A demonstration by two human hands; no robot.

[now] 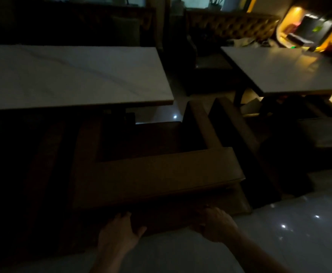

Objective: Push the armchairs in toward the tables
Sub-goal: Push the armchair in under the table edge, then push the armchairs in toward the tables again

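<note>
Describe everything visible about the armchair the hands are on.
The armchair is dark brown, boxy, and looks padded in leather-like upholstery, with a broad flat-topped backrest and straight arms framing a dark seat. It stands upright on the glossy floor, its back to the camera, facing the white marble-look table, its front near the table's edge. The left hand and right hand press against the lower back panel. Dim light hides finer detail.

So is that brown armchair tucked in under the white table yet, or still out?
Still out. The armchair has bare floor showing between its seat and the white table.
</note>
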